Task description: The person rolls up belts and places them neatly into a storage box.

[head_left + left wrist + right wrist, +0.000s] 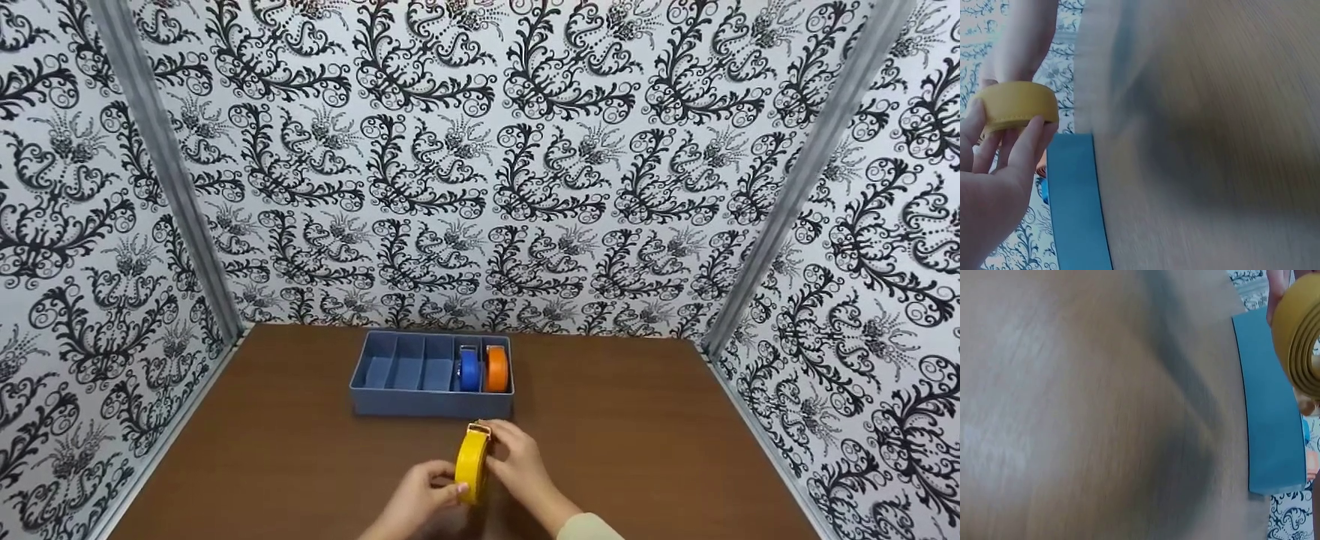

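Observation:
A yellow belt (471,466), wound into a flat coil with a metal buckle (478,429) at its top, is held on edge between both hands just in front of the box. My left hand (420,491) pinches its lower left side, thumb on the outer face. My right hand (519,463) grips it from the right, fingers near the buckle. In the right wrist view the layered turns of the coiled belt (1297,337) show from the side. The left wrist view shows fingers (1027,146) of the left hand under the belt (1019,103).
A blue-grey divided box (431,403) stands toward the back of the brown table (637,435). Its two right compartments hold a coiled blue belt (469,369) and a coiled orange belt (496,369). Patterned walls (465,187) enclose the table at the back and sides.

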Available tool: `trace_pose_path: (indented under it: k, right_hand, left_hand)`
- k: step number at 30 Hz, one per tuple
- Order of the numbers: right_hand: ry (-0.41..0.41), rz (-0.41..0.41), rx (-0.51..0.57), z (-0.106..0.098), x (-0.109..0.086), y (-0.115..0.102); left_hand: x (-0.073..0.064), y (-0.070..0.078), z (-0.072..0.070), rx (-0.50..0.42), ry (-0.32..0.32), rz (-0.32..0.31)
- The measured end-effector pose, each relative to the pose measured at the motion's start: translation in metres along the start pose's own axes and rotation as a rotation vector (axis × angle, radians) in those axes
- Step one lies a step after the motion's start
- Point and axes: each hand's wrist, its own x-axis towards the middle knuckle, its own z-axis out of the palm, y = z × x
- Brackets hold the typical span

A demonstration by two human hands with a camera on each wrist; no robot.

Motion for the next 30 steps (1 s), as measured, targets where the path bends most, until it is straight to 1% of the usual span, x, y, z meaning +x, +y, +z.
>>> trace_pose_path:
  k: [3, 6, 7, 9, 13, 15, 18, 20, 21, 24, 27, 28, 30]
  right_hand:
    - [0.023, -0.065, -0.008, -0.001, 0.0, 0.002]
    - [0.031, -0.09, -0.027, -0.002, 0.001, 0.003]
    - [0.033, -0.087, -0.031, -0.002, 0.001, 0.003]
    - [0.029, -0.063, -0.027, -0.002, 0.002, 0.002]
    - [0.017, -0.023, 0.04, -0.001, 0.004, 0.001]
    - [0.011, -0.02, 0.068, 0.0, 0.005, 0.0]
    - [0.005, -0.023, 0.076, 0.001, 0.006, -0.001]
    - [-0.002, -0.018, 0.095, 0.002, 0.006, -0.001]
    - [-0.003, -0.01, 0.102, 0.002, 0.006, -0.002]
    - [-0.017, 0.007, 0.12, 0.002, 0.008, -0.003]
    - [-0.058, 0.025, 0.097, 0.0, 0.011, -0.005]
    - [-0.083, 0.026, 0.082, 0.0, 0.012, -0.005]
    - [-0.135, 0.012, 0.031, -0.002, 0.015, -0.003]
  left_hand:
    - [0.0, 0.003, 0.003, 0.058, 0.029, 0.018]
    - [0.001, 0.006, 0.004, 0.124, 0.059, 0.033]
    - [0.001, 0.006, 0.004, 0.139, 0.065, 0.04]
    - [0.002, 0.007, 0.004, 0.134, 0.071, 0.044]
    - [0.003, 0.011, 0.006, 0.108, 0.093, 0.05]
    - [0.004, 0.015, 0.007, 0.119, 0.116, 0.046]
    - [0.005, 0.022, 0.007, 0.146, 0.153, 0.02]
    - [0.005, 0.026, 0.004, 0.138, 0.165, -0.006]
    - [0.005, 0.027, 0.003, 0.125, 0.168, -0.028]
    - [0.002, 0.031, -0.002, 0.037, 0.15, -0.131]
    - [0.0, 0.033, -0.004, -0.047, 0.128, -0.215]
    - [-0.001, 0.033, -0.004, -0.071, 0.124, -0.225]
    - [0.0, 0.033, -0.005, -0.094, 0.118, -0.221]
